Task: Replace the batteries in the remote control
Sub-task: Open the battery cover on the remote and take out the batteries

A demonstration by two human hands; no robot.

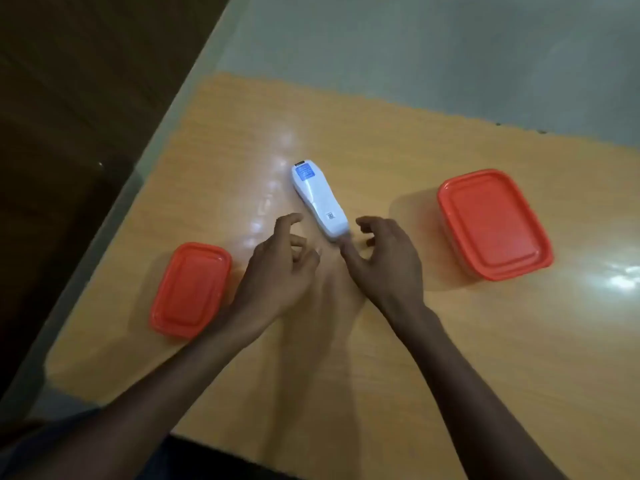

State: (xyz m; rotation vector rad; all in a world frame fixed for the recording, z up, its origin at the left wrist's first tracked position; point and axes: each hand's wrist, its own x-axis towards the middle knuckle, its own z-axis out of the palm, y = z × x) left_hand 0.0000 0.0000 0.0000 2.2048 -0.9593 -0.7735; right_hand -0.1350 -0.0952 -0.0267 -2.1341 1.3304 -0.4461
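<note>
Remote control (319, 199): white, lying back side up on the table (398, 341), blue label at its far end.
Left hand (278, 268): fingers spread, just beside the remote's near end, holding nothing.
Right hand (386, 259): fingers spread; thumb at the remote's near end, contact unclear.
Small container (190, 289): red lid on, left of the hands.
Large container (493, 225): red lid on, right of the hands.

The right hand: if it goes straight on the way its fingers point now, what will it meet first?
Most likely the white remote control. The right hand is open, its fingers aimed up-left at the remote's near end, almost touching it. Height above the table is unclear.
</note>
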